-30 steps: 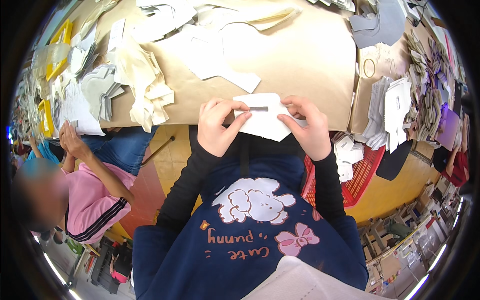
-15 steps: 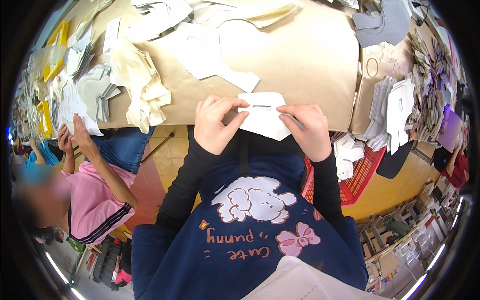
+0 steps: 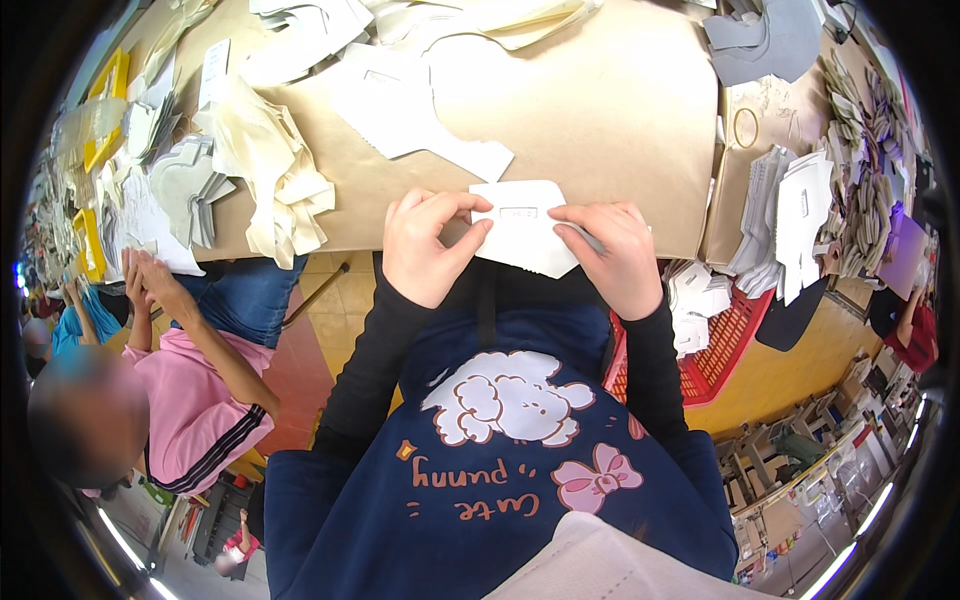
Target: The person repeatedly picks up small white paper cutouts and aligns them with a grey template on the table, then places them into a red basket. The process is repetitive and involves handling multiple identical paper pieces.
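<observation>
Over the table's near edge I hold a white cut-out piece point(image 3: 525, 243) with a small rectangular window near its top. Its lower edge looks finely notched. My left hand point(image 3: 430, 245) pinches the left side between thumb and fingers. On the right side, my right hand point(image 3: 612, 252) grips it the same way. Small marks show within the window, too small to make out. Just beyond my hands a larger white cut piece point(image 3: 405, 115) lies flat, with a slot and a narrow arm reaching toward me.
Cream cut pieces point(image 3: 275, 165) and grey pieces point(image 3: 188, 185) lie to the left. Stacked white pieces point(image 3: 800, 215) stand at right, above a red basket point(image 3: 715, 365) holding more. A grey stack point(image 3: 765, 45) sits far right. A co-worker in pink point(image 3: 205, 400) sits at left.
The white piece and both my hands have shifted very slightly left. The window in the piece looks paler now. The co-worker's hands at left have come together.
</observation>
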